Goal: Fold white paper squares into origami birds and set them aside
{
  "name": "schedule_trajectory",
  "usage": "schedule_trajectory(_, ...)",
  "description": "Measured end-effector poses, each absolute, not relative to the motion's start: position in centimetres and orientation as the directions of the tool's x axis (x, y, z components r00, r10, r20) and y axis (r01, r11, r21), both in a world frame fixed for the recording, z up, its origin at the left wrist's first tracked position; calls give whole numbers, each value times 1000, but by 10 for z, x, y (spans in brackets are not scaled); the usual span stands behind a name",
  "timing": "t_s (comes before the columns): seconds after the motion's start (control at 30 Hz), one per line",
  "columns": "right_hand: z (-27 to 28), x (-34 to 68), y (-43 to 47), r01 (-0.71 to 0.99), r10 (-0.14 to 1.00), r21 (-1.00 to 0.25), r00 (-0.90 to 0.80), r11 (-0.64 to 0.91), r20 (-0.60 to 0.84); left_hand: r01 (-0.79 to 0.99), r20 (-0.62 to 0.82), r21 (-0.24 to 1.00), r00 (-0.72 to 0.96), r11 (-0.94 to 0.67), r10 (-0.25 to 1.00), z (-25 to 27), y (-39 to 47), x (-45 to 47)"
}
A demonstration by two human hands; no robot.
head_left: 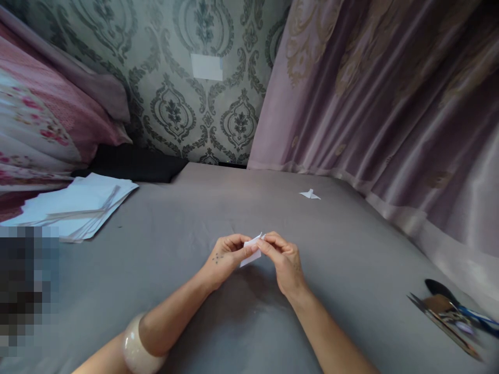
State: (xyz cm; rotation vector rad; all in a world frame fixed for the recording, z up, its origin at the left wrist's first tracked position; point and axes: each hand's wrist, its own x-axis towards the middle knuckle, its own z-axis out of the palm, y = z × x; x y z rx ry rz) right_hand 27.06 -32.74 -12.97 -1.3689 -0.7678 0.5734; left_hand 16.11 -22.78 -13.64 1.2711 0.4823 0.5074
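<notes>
A small folded piece of white paper (pixel 251 255) is held up between my two hands, above the grey cloth surface (pixel 187 213). My left hand (pixel 228 254) pinches its left side, thumb across the front. At the upper right corner of the paper, my right hand (pixel 283 257) grips between thumb and fingers. A narrow point of paper sticks up between the fingertips. The finer folds are too small to make out. Beyond my right hand lies a small folded paper figure (pixel 310 194) with pointed ends.
On the left lies a loose stack of white paper sheets (pixel 89 197), with a black folded cloth (pixel 136 162) behind it. Scissors (pixel 440 288) and several slim tools lie at the right. Pink curtains (pixel 374 104) border the right side; patterned wallpaper (pixel 171 109) stands behind.
</notes>
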Motion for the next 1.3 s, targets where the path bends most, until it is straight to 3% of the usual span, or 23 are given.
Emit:
schedule_trajectory(0.2, -130, 267, -324, -15, 762, -989, 640, 145, 102, -82, -70, 974, 778, 211, 624, -136, -228, 162)
schedule_trajectory(0.43, -129, 272, -327, 138, 751, -978, 627, 156, 208, -80, -69, 977, 757, 197, 649, -136, -229, 162)
schedule_trajectory(0.6, -127, 272, -327, 111, 786, -988, 599, 107, 153, -73, -57, 983, 754, 169, 654, -139, -228, 163)
schedule_trajectory(0.8, -131, 274, -326, 159, 738, -981, 649, 108, 187, -20, -78, 989, 771, 146, 632, -143, -229, 164)
schedule_trajectory(0.93, -131, 276, -325, 93, 734, -994, 670, 65, 110, 23, -105, 990, 788, 142, 607, -142, -229, 162)
schedule_trajectory(1.17, -138, 275, -322, -11, 760, -996, 646, -87, -73, -26, -244, 913, 764, 406, 597, -150, -223, 162)
schedule_trajectory(1.3, -147, 282, -320, -12, 752, -989, 648, -145, -118, -5, -224, 939, 750, 343, 623, -158, -220, 165)
